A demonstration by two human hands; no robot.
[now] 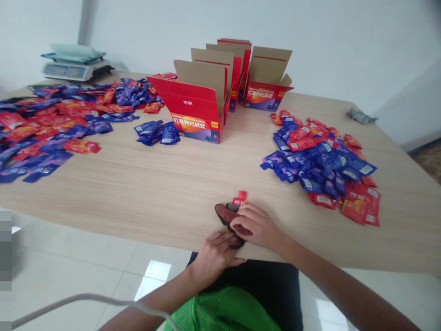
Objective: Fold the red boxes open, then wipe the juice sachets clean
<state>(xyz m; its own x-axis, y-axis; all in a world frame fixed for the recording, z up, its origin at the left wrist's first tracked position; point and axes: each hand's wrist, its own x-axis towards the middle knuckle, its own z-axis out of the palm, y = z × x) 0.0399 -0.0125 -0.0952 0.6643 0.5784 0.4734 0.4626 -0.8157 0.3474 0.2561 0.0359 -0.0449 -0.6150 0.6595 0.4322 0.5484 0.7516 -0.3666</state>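
Bench (pixel 165 184) of pale wood grain. Right hand (pixel 260 225) pinches a dark-rimmed object (pixel 225 214), curved, reddish-brown inside, near the front edge; I can't make out what it is. Left hand (pixel 213 255), fingers bent, lies against its near end; whether it grips, I can't tell. Just beyond, a glossy red sachet (pixel 242 196), partly covered. Farther back, open cardboard box (pixel 196 117), stiff flaps raised; crinkled foil-like sachets (pixel 320 161) heaped right.
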